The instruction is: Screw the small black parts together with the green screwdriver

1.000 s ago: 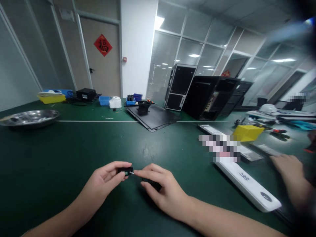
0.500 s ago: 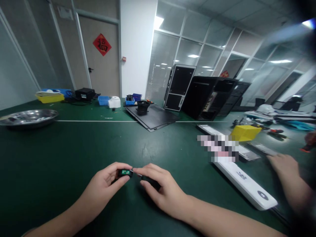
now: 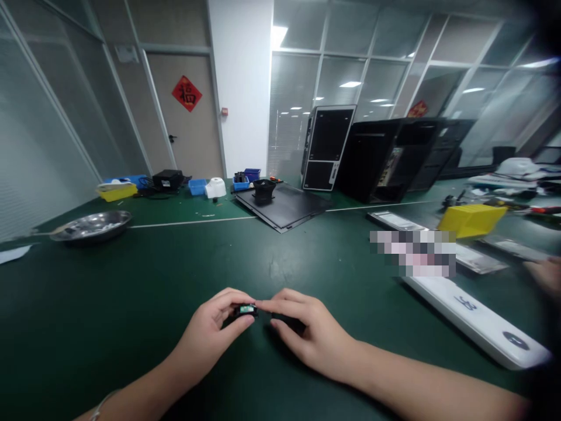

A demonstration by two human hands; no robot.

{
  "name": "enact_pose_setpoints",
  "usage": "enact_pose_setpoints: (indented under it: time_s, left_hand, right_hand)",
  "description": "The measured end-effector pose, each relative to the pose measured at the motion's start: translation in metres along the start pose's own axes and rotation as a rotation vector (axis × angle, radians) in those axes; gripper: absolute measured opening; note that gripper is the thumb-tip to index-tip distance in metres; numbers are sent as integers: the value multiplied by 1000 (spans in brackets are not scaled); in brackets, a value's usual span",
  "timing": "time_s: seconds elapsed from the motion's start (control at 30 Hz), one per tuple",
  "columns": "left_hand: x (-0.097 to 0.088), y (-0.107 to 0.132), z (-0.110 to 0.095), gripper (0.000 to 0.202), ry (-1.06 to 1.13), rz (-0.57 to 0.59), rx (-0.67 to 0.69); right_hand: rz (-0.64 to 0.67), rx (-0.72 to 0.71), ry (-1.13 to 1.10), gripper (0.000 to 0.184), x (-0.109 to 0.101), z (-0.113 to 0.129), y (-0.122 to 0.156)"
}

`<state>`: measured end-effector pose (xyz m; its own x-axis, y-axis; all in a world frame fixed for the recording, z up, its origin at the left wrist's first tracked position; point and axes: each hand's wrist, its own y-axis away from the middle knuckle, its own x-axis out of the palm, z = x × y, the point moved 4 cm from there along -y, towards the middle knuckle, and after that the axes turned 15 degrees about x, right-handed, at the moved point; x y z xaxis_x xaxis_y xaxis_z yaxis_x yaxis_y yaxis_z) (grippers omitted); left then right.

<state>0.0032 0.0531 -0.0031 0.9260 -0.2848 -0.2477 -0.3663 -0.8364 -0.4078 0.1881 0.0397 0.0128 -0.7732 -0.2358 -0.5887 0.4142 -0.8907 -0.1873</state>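
Observation:
My left hand (image 3: 210, 327) pinches a small black housing with a green circuit board (image 3: 248, 309) between thumb and fingers, just above the green table. Facing it, my right hand (image 3: 318, 333) is closed round the dark handle of a small screwdriver (image 3: 293, 323). The right index finger stretches along the shaft to the near edge of the housing. Fingertips hide the screwdriver's tip, so I cannot tell exactly where it touches.
A white power strip (image 3: 473, 316) lies at right, near metal drives (image 3: 477, 260) and a yellow bin (image 3: 471, 221). Another person's hand (image 3: 546, 275) shows at the right edge. Behind stand a black panel (image 3: 289, 210), computer cases (image 3: 328, 149) and a steel dish (image 3: 94, 227).
The view has turned, so the background sits differently. Both hands keep their hold, with the housing and screwdriver still close together. The other person's hand has shifted mostly out of view.

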Motion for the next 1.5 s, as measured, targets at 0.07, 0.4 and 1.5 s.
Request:
enact_pose_setpoints:
  time_s: [0.07, 0.4, 1.5]
  left_hand:
    - [1, -1, 1, 15, 12, 12, -25]
    - [-1, 1, 1, 15, 25, -38, -27]
    - [0, -2, -7, 15, 102, -18, -83]
  right_hand:
    - [-8, 8, 7, 39, 0, 0, 0]
    - [-57, 37, 42, 32, -1, -5, -3]
    - [-42, -50, -23, 28, -1, 0, 0]
